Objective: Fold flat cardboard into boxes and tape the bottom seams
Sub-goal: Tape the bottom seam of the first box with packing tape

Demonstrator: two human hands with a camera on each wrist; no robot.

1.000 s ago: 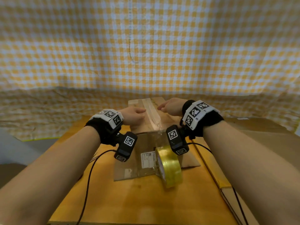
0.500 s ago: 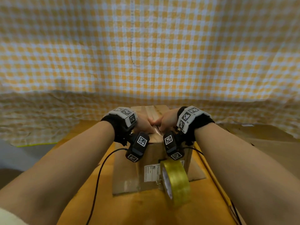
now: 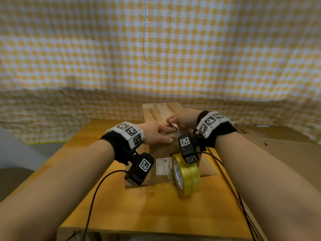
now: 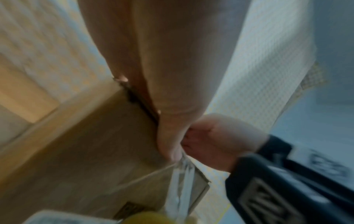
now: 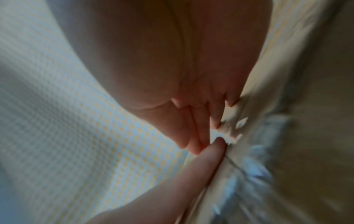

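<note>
A brown cardboard box [image 3: 152, 113] stands on the wooden table [image 3: 156, 206], with a strip of clear tape [image 3: 165, 108] along its top seam. My left hand [image 3: 156, 133] lies flat on the box top, fingers straight, pressing near the tape. Just beyond it, my right hand [image 3: 174, 121] pinches the crumpled tape between thumb and fingertips [image 5: 203, 142]. In the left wrist view the tape strip [image 4: 182, 189] runs from that pinch down the box's near side. The yellow tape roll [image 3: 188, 176] stands on edge against the box's front, by a white label [image 3: 162, 166].
Flat cardboard sheets [image 3: 278, 145] lie to the right of the table. A yellow-and-white checked cloth [image 3: 156, 58] covers the wall and the floor behind. Black cables [image 3: 97, 192] trail from both wrist cameras across the near table.
One second ago the hands were apart on either side of the tape. They then met at the near top edge. Now the left hand lies flat while the right pinches the tape.
</note>
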